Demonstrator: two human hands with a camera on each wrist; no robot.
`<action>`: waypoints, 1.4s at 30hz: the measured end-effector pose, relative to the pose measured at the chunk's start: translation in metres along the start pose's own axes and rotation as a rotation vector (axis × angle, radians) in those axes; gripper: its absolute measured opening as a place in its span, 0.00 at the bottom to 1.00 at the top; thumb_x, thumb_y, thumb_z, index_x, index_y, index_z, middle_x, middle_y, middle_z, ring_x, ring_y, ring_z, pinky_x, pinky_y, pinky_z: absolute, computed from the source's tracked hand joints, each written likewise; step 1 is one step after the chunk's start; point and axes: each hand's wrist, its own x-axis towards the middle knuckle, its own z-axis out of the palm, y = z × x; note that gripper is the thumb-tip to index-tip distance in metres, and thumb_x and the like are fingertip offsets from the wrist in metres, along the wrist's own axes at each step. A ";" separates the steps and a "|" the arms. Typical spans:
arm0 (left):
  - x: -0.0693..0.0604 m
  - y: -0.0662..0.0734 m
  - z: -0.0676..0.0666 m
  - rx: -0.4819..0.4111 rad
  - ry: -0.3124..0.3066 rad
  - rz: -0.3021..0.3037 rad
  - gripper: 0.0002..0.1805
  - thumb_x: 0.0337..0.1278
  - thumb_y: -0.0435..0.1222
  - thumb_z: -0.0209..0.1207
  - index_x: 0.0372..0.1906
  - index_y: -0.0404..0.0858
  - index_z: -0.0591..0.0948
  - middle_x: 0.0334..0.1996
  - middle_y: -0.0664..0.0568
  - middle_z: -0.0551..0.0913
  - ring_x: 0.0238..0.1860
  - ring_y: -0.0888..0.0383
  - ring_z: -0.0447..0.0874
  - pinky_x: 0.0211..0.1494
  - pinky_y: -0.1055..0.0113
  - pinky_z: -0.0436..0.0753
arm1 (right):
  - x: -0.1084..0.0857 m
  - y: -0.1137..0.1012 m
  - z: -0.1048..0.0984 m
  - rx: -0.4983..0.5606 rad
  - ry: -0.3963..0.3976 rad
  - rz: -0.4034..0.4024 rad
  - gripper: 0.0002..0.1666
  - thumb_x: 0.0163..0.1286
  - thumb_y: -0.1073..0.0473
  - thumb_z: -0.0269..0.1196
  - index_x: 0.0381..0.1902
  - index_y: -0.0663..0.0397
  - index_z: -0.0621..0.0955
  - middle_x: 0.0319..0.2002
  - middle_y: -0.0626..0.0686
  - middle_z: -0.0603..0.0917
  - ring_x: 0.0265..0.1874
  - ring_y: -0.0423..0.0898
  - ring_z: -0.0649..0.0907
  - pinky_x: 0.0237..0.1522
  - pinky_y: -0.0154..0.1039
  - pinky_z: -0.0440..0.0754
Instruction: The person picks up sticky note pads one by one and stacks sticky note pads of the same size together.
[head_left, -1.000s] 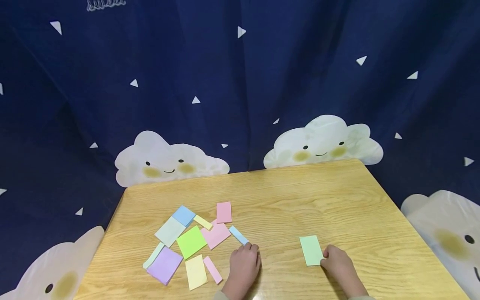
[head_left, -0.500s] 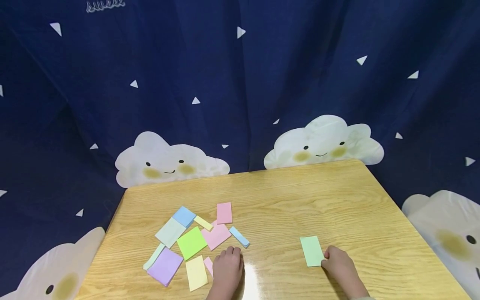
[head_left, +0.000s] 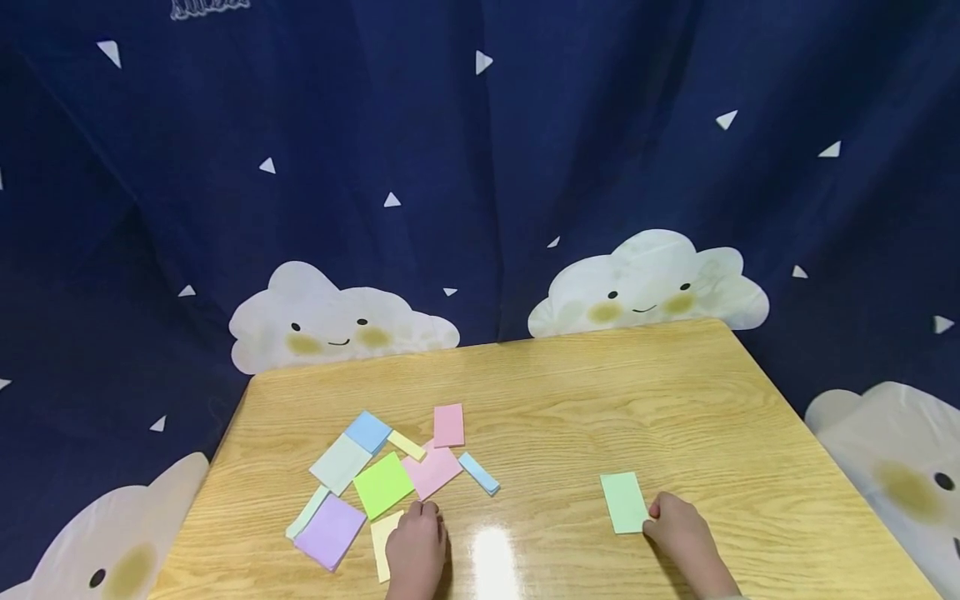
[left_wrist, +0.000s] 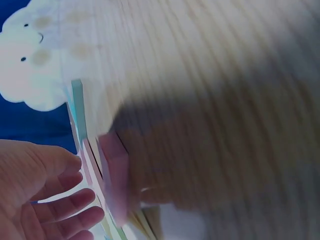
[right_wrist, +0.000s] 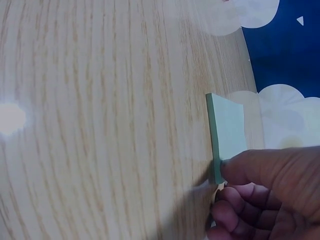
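Note:
In the head view my left hand [head_left: 416, 546] hovers over the near side of a group of sticky note pads, partly covering a pale yellow pad [head_left: 382, 542]. A narrow pink pad [left_wrist: 114, 165] shows just past its fingers in the left wrist view; the hand hides it from the head camera. Thumb and fingers are apart there, with nothing held. To the right, my right hand [head_left: 681, 533] pinches the near right corner of a mint green sticky note pad [head_left: 622, 502] on the table. Its thumb [right_wrist: 237, 167] lies on that pad, with the other fingers curled below.
Around the left hand lie lime green [head_left: 383, 485], purple [head_left: 330, 532], pink [head_left: 432, 472], rose [head_left: 448, 426], blue [head_left: 368, 432] and pale [head_left: 341, 463] pads. Narrow blue [head_left: 479, 473], yellow [head_left: 407, 445] and mint [head_left: 307, 512] strips lie among them. A dark blue curtain [head_left: 495, 167] hangs behind the wooden table [head_left: 570, 400].
My left hand has left the narrow blue strip and moved left and nearer, now covering the narrow pink pad and part of the yellow one. The right hand stays at the mint green pad.

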 end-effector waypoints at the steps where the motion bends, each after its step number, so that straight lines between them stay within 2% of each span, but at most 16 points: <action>1: -0.001 -0.002 -0.001 -0.004 -0.020 -0.021 0.10 0.34 0.32 0.67 0.26 0.36 0.77 0.23 0.49 0.74 0.20 0.53 0.73 0.17 0.62 0.71 | 0.000 0.000 0.000 0.001 -0.003 0.000 0.06 0.48 0.67 0.59 0.24 0.63 0.72 0.20 0.51 0.73 0.20 0.46 0.71 0.23 0.41 0.70; 5: -0.004 -0.011 0.000 -0.008 -0.058 -0.094 0.09 0.37 0.33 0.65 0.26 0.35 0.77 0.23 0.48 0.73 0.21 0.51 0.73 0.18 0.60 0.72 | 0.000 0.000 0.000 0.007 -0.016 0.003 0.06 0.49 0.67 0.58 0.25 0.63 0.71 0.20 0.51 0.73 0.20 0.45 0.70 0.23 0.40 0.70; 11: -0.009 -0.021 0.003 0.016 -0.022 -0.215 0.13 0.33 0.33 0.66 0.24 0.31 0.73 0.22 0.44 0.70 0.21 0.47 0.72 0.18 0.55 0.71 | 0.001 0.001 0.000 0.016 -0.027 0.007 0.07 0.50 0.67 0.59 0.26 0.64 0.71 0.21 0.51 0.73 0.20 0.45 0.70 0.23 0.40 0.70; 13: -0.011 -0.024 0.002 0.013 -0.034 -0.267 0.16 0.33 0.34 0.66 0.26 0.29 0.72 0.24 0.42 0.70 0.23 0.44 0.72 0.19 0.52 0.72 | 0.001 0.002 0.000 0.023 -0.031 0.006 0.07 0.50 0.67 0.59 0.26 0.64 0.71 0.22 0.51 0.73 0.20 0.45 0.70 0.24 0.40 0.71; 16: -0.012 -0.027 0.000 0.017 -0.093 -0.332 0.19 0.37 0.35 0.65 0.29 0.26 0.71 0.26 0.39 0.68 0.26 0.43 0.72 0.20 0.52 0.72 | 0.000 0.002 0.000 0.030 -0.025 0.003 0.07 0.50 0.67 0.59 0.26 0.65 0.72 0.22 0.51 0.73 0.20 0.45 0.70 0.24 0.40 0.71; 20: -0.015 -0.033 -0.004 0.026 -0.182 -0.386 0.21 0.41 0.36 0.63 0.31 0.22 0.68 0.27 0.37 0.66 0.28 0.42 0.70 0.21 0.52 0.72 | 0.000 0.002 0.001 0.036 -0.011 0.001 0.07 0.49 0.67 0.59 0.26 0.64 0.72 0.21 0.51 0.73 0.19 0.45 0.70 0.23 0.39 0.70; 25: -0.016 -0.036 -0.007 0.018 -0.230 -0.456 0.22 0.42 0.36 0.62 0.29 0.21 0.67 0.26 0.35 0.65 0.30 0.40 0.71 0.23 0.50 0.73 | 0.000 0.003 0.002 0.026 -0.007 -0.001 0.07 0.48 0.67 0.59 0.26 0.64 0.72 0.21 0.51 0.73 0.19 0.45 0.70 0.23 0.40 0.70; 29: -0.017 -0.034 -0.008 0.001 -0.218 -0.479 0.23 0.41 0.38 0.62 0.27 0.19 0.67 0.25 0.34 0.65 0.29 0.39 0.71 0.22 0.49 0.73 | 0.001 0.004 0.003 0.033 -0.020 0.000 0.07 0.49 0.67 0.58 0.27 0.65 0.72 0.21 0.51 0.73 0.19 0.45 0.70 0.23 0.40 0.70; 34: -0.017 -0.032 -0.006 -0.037 -0.160 -0.515 0.28 0.38 0.40 0.65 0.28 0.17 0.65 0.25 0.32 0.64 0.28 0.36 0.71 0.21 0.48 0.73 | 0.001 0.004 0.002 0.034 -0.017 -0.009 0.07 0.49 0.67 0.59 0.26 0.65 0.72 0.21 0.51 0.73 0.20 0.45 0.70 0.24 0.41 0.71; 38: -0.015 -0.032 -0.004 -0.083 -0.151 -0.555 0.32 0.37 0.38 0.66 0.32 0.16 0.63 0.25 0.29 0.65 0.28 0.34 0.71 0.23 0.46 0.73 | 0.002 0.004 0.003 0.030 -0.023 -0.010 0.07 0.50 0.67 0.58 0.26 0.64 0.72 0.21 0.51 0.73 0.20 0.45 0.70 0.24 0.41 0.71; 42: -0.013 -0.030 -0.004 -0.129 -0.154 -0.563 0.32 0.35 0.36 0.68 0.33 0.16 0.61 0.25 0.29 0.66 0.27 0.33 0.72 0.23 0.46 0.73 | 0.002 0.006 0.004 0.019 -0.017 -0.009 0.07 0.49 0.67 0.59 0.26 0.64 0.72 0.21 0.51 0.73 0.19 0.45 0.70 0.23 0.41 0.71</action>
